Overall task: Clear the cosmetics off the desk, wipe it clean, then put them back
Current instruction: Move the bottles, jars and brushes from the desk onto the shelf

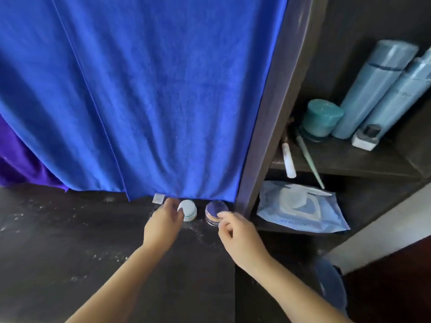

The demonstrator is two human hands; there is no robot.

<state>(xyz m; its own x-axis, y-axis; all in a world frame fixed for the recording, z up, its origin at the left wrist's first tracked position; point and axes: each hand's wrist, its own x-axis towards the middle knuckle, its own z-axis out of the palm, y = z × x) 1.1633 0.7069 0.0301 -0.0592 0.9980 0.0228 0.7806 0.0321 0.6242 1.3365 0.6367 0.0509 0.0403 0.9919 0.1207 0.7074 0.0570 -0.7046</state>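
Head view: left hand (164, 216) apparently pinching white jar (189, 209); right hand (235, 231) half-curled, touching mirrored-lid jar (215, 212).

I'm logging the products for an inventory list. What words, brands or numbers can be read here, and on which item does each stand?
None can be read for certain.
Wipes pack: pale print along its front edge, too blurred to read.
Right tall blue bottle: faint script near the top, too blurred.
Mirror-lidded jar: lettering on its side, too small, partly behind the right hand.
White jar, teal jar: no text visible.
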